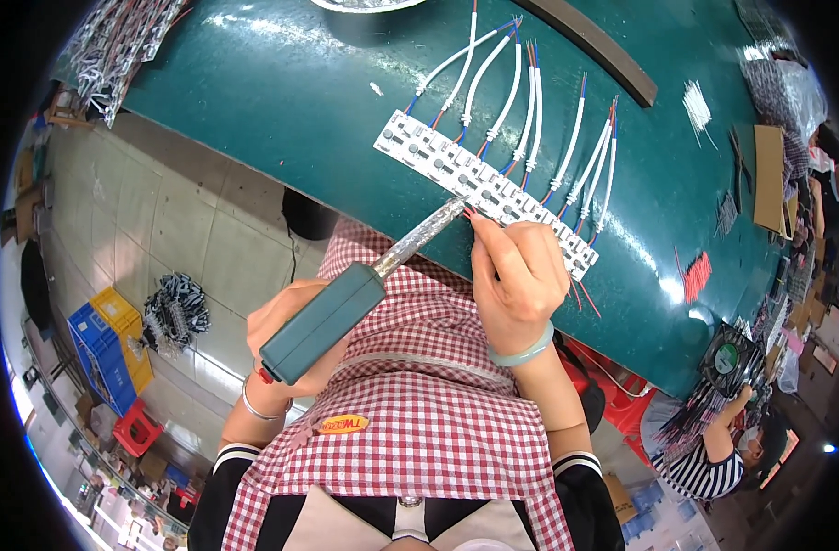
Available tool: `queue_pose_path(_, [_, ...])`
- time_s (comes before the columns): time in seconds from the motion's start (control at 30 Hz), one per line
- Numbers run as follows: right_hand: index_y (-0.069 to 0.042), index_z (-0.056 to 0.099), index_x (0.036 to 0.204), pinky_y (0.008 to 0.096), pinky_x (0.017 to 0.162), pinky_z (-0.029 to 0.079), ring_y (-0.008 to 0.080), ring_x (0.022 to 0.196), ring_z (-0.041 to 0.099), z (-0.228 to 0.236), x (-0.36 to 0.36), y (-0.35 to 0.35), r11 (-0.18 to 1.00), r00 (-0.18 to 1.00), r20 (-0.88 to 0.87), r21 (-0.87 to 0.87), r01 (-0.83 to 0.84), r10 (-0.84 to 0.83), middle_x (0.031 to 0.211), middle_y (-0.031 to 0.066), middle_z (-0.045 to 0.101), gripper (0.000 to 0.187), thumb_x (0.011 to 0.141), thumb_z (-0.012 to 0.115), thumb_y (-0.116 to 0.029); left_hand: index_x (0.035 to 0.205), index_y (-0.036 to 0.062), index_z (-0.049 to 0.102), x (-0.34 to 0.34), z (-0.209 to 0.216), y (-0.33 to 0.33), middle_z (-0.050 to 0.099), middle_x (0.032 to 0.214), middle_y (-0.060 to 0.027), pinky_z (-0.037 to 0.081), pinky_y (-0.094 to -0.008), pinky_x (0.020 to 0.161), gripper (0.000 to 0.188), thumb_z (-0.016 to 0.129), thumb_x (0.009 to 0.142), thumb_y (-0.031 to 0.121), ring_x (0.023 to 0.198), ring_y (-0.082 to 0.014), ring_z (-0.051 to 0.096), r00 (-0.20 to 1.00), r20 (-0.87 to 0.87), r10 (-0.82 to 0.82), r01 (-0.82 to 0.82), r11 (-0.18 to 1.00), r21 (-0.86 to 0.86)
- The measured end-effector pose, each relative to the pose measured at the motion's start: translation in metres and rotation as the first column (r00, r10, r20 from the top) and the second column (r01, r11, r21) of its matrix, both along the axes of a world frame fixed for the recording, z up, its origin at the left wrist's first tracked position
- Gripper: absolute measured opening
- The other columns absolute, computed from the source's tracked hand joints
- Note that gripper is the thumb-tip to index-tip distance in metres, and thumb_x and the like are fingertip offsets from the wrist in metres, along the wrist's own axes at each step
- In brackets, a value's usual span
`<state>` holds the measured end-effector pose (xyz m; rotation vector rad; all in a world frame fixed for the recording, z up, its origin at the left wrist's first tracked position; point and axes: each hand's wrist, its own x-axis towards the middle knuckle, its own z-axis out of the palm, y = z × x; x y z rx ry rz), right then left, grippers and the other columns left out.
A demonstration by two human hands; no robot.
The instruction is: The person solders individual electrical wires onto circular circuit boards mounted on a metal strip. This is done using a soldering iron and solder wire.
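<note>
My left hand [278, 317] is wrapped round the green handle of a soldering iron [323, 321]. Its metal tip rests at or just above the near edge of a long white circuit board strip [427, 151]. Close to that tip, my right hand [522, 275] pinches thin red wires [470, 212] between thumb and fingertips. Whether the wire ends touch the board is too small to tell. Several white-sleeved cables [477, 81] with red and blue ends stick out from the strip's far side. Other red wire ends [588, 301] show just right of my right hand.
The strip lies aslant on a green table [281, 101]. Beyond it are a dark curved bar [594, 46] and white sticks [698, 106]. Red wire pieces [696, 275], a small black fan [727, 354] and a cardboard box [770, 179] lie to the right. A person [713, 459] works at lower right.
</note>
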<state>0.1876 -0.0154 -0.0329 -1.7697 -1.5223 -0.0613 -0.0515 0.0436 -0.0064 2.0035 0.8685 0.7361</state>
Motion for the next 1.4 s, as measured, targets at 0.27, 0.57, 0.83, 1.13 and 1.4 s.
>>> queue_pose_path(0.27, [-0.002, 0.072, 0.093, 0.0346, 0.059, 0.044, 0.0223, 0.068, 0.057, 0.003, 0.000, 0.002, 0.999, 1.000, 0.022, -0.033, 0.010, -0.009, 0.072, 0.0051, 0.055, 0.027, 0.067, 0.074, 0.005, 0.093, -0.0067, 0.067, 0.005, -0.001, 0.005, 0.064, 0.080, -0.0146, 0.049, -0.0296, 0.061, 0.022, 0.072, 0.072, 0.001, 0.065, -0.0229, 0.063, 1.000, 0.001, -0.018, 0.018, 1.000, 0.016])
queue_pose_path(0.57, [-0.001, 0.073, 0.093, 0.0347, 0.059, 0.045, 0.0225, 0.066, 0.055, 0.006, 0.000, 0.002, 0.999, 1.000, -0.006, -0.048, 0.014, -0.014, 0.071, 0.0074, 0.054, 0.030, 0.066, 0.074, 0.013, 0.093, -0.0053, 0.067, -0.002, 0.001, 0.003, 0.065, 0.082, -0.0120, 0.048, -0.0292, 0.061, 0.025, 0.073, 0.070, 0.002, 0.065, -0.0219, 0.062, 0.999, -0.049, -0.001, 0.001, 1.000, 0.000])
queue_pose_path(0.83, [-0.002, 0.072, 0.091, 0.0344, 0.058, 0.044, 0.0215, 0.067, 0.057, 0.004, -0.001, 0.001, 0.998, 0.999, 0.027, -0.049, 0.034, -0.033, 0.071, 0.0052, 0.054, 0.024, 0.069, 0.074, 0.005, 0.089, -0.0093, 0.067, -0.005, 0.006, 0.001, 0.068, 0.086, -0.0189, 0.058, -0.0338, 0.066, 0.025, 0.072, 0.065, -0.007, 0.077, -0.0310, 0.072, 0.998, -0.036, 0.048, -0.048, 0.999, 0.008])
queue_pose_path(1.13, [0.000, 0.070, 0.090, 0.0347, 0.057, 0.043, 0.0232, 0.067, 0.056, 0.047, -0.003, -0.021, 0.996, 0.999, -0.027, -0.091, 0.017, -0.020, 0.073, 0.0069, 0.055, 0.026, 0.066, 0.075, 0.010, 0.094, -0.0092, 0.068, -0.015, -0.002, -0.004, 0.069, 0.091, -0.0199, 0.058, -0.0345, 0.072, 0.028, 0.073, 0.067, -0.006, 0.083, -0.0331, 0.072, 0.996, -0.038, 0.081, -0.085, 0.991, -0.099])
queue_pose_path(1.4, [-0.001, 0.071, 0.092, 0.0350, 0.059, 0.043, 0.0232, 0.068, 0.057, 0.005, -0.008, 0.014, 1.000, 0.999, -0.036, -0.017, -0.001, 0.001, 0.072, 0.0067, 0.054, 0.026, 0.068, 0.073, 0.008, 0.091, -0.0088, 0.068, -0.007, 0.004, 0.004, 0.069, 0.091, -0.0196, 0.058, -0.0339, 0.070, 0.026, 0.072, 0.065, -0.006, 0.082, -0.0329, 0.072, 0.998, -0.023, 0.056, -0.057, 0.998, -0.022])
